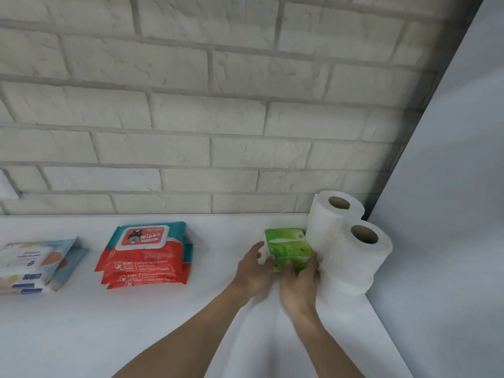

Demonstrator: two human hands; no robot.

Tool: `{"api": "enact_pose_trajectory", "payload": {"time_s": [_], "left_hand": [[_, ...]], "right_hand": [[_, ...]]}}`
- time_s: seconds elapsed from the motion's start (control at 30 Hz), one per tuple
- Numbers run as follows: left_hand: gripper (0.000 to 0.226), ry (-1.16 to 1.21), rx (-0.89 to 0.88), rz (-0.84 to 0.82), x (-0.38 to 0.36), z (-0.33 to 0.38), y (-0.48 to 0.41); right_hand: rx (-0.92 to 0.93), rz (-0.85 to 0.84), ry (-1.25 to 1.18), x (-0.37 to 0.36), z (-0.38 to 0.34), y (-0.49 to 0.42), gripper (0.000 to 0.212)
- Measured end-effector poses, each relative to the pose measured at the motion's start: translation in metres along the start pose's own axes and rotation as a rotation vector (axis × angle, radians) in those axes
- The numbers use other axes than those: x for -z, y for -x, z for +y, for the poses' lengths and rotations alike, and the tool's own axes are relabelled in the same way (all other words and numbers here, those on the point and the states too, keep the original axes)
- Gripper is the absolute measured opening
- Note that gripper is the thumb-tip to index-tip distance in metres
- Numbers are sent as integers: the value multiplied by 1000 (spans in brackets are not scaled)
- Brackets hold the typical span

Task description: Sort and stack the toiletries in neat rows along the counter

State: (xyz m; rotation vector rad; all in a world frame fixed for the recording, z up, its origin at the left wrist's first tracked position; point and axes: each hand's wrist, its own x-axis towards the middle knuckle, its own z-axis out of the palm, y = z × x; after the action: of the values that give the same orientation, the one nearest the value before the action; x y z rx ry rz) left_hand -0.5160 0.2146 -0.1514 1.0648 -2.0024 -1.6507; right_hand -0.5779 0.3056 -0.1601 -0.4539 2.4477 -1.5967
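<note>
Head camera. Inspector: List the items from left to right.

Recorder: At the far left, a stack of pale blue-and-white soft wipes packs [24,266] lies on the white counter [81,336]. Next, well apart from it, is a stack of red-and-teal plastic baby-wipes packs [144,255], with the lid label facing up.

Inspector: Report the hands.

Recorder: The person's left hand [253,271] grips the left side of the green plastic-wrapped tissue pack [289,246], fingers curled onto it. The right hand [300,285] grips the pack's near right corner, fingers wrapped over the edge.

Inspector: Where is the pack?

Recorder: It is near the counter's right end, close to the white brick wall [191,118]. Its right side is against two upright white paper rolls [357,257], which stand touching each other beside the grey side panel [450,214]. Whether the pack rests on the counter cannot be told.
</note>
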Motion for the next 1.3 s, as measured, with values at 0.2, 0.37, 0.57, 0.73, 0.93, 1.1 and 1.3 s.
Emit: {"api": "enact_pose_trajectory", "payload": {"time_s": [0.2,0.37,0.57,0.73,0.93,1.1,1.3], "left_hand": [[52,-1,-38,39,-9,-2,-14],[52,-12,-51,61,-5,-9,-14],[49,-23,-57,92,12,-15,-10],[48,-29,-57,116,29,-22,-5],[46,-26,-46,126,47,-30,-2],[45,-26,-24,108,53,-30,0],[58,-45,47,69,60,-23,12]], "right_hand": [[-12,59,35,-5,3,-8,63],[0,58,30,-9,2,-5,57],[37,27,27,-15,-1,3,44],[26,-21,32,-27,-4,15,47],[28,-52,56,-40,-9,24,49],[38,-66,52,-44,-10,30,51],[12,-106,29,-35,-10,30,63]]}}
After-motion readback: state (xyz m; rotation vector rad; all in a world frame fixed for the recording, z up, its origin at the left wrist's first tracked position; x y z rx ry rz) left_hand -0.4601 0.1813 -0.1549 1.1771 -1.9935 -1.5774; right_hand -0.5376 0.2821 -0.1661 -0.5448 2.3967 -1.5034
